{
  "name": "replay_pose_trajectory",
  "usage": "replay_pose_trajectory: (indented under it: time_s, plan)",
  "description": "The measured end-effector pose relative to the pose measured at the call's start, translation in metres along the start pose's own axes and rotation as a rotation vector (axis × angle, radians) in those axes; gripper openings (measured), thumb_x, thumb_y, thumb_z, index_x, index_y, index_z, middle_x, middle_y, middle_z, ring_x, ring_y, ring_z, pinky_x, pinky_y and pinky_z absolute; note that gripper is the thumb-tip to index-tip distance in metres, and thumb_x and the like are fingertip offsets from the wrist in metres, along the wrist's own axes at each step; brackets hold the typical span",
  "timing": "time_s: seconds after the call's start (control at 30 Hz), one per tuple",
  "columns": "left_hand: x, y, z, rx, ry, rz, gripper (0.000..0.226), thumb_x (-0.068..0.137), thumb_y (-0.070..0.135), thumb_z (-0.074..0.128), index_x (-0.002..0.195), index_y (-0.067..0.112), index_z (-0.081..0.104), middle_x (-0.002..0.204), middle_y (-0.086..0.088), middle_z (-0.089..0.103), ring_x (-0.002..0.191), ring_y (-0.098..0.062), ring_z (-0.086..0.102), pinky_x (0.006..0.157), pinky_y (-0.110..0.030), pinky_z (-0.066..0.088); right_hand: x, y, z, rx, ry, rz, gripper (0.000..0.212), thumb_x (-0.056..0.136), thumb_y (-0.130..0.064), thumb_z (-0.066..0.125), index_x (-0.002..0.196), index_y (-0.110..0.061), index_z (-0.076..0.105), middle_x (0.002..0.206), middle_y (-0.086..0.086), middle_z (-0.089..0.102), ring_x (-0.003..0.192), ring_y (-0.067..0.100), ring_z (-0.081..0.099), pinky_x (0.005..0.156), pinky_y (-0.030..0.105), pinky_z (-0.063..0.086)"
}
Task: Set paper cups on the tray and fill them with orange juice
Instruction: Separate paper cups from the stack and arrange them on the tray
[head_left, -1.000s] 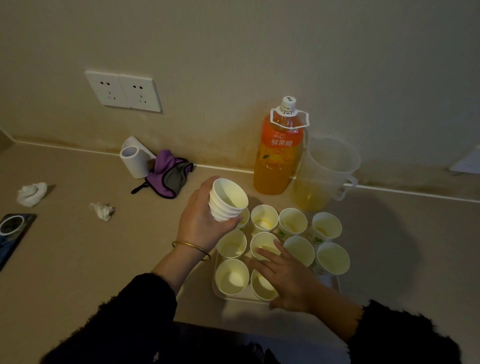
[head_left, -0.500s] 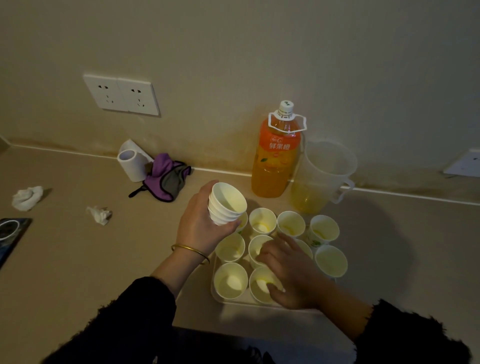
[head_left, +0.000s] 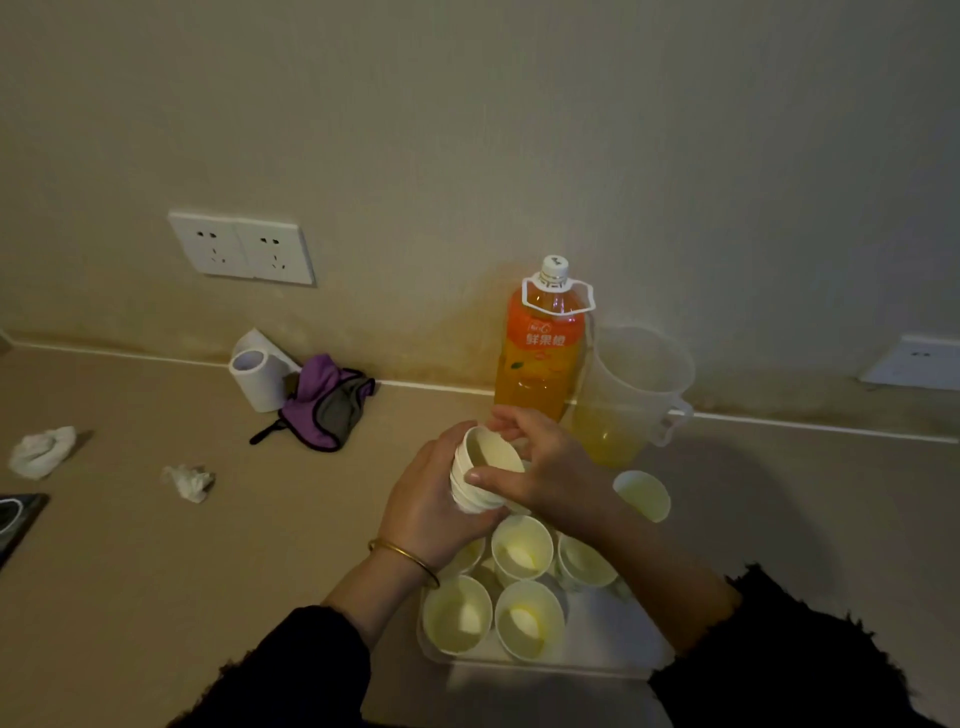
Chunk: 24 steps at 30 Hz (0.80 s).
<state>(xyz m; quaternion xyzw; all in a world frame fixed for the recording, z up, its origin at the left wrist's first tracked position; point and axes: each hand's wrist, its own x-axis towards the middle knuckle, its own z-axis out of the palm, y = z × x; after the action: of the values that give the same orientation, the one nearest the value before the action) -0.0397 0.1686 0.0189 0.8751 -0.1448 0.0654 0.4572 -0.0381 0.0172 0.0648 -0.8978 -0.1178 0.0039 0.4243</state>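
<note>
White paper-cup stack (head_left: 485, 454) is gripped in L hand (head_left: 426, 512) as anchor. Top rim is pinched by R hand (head_left: 550, 473), prob. for separation.

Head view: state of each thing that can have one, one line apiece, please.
left hand: grips stack of paper cups.
right hand: pinches top cup at its rim.
stack of paper cups: nested, tilted, held above the tray.
standing cups: upright on tray; contents unclear.
juice bottle: upright, capped, nearly full.
jug: upright, open, some yellow liquid at bottom.
</note>
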Motion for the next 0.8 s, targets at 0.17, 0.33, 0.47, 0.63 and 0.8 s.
replay_pose_trajectory:
  time_s: [0.17,0.33,0.47,0.63,0.8]
  plan:
    - [0.004,-0.005,-0.002,0.034,0.003,0.017,0.076,0.057,0.043,0.075,0.127,0.031,0.048,0.118,0.017,0.056,0.108,-0.009,0.055,0.084,-0.037,0.05,0.007,0.001,0.0,-0.03,-0.081,-0.013,0.066,0.076,-0.041,0.076,0.133,-0.024,0.048,0.127,-0.008,0.048,0.116,0.011,0.047,0.1,0.035,0.043]
    - [0.009,-0.002,-0.004,0.037,0.021,0.015,0.071,0.058,0.04,0.077,0.123,0.03,0.05,0.116,0.017,0.057,0.105,-0.005,0.055,0.084,-0.033,0.05,0.014,-0.004,-0.006,-0.044,-0.114,-0.018,0.066,0.073,-0.04,0.078,0.131,-0.028,0.048,0.12,-0.015,0.045,0.112,0.007,0.048,0.097,0.03,0.044]
    - [0.014,-0.002,-0.004,0.054,-0.01,0.02,0.064,0.059,0.042,0.075,0.118,0.03,0.052,0.109,0.016,0.059,0.1,-0.005,0.057,0.08,-0.033,0.051,0.016,-0.006,-0.007,-0.127,-0.11,-0.071,0.062,0.074,-0.037,0.076,0.128,-0.025,0.049,0.118,-0.014,0.045,0.107,0.006,0.048,0.093,0.029,0.046]
    - [0.011,-0.008,-0.006,0.044,-0.002,-0.008,0.069,0.054,0.042,0.077,0.117,0.026,0.052,0.105,0.016,0.057,0.095,-0.009,0.057,0.077,-0.036,0.051,0.022,-0.006,-0.01,-0.113,-0.063,-0.031,0.053,0.078,-0.028,0.071,0.126,-0.024,0.049,0.113,-0.01,0.043,0.103,0.008,0.047,0.088,0.027,0.046]
    - [0.012,-0.014,-0.013,0.07,0.036,-0.081,0.083,0.049,0.053,0.067,0.123,0.02,0.049,0.109,0.005,0.058,0.101,-0.018,0.057,0.079,-0.037,0.051,0.027,-0.002,-0.027,0.092,0.016,0.098,0.042,0.08,-0.027,0.068,0.118,-0.03,0.05,0.116,-0.006,0.048,0.106,0.014,0.054,0.088,0.036,0.052]
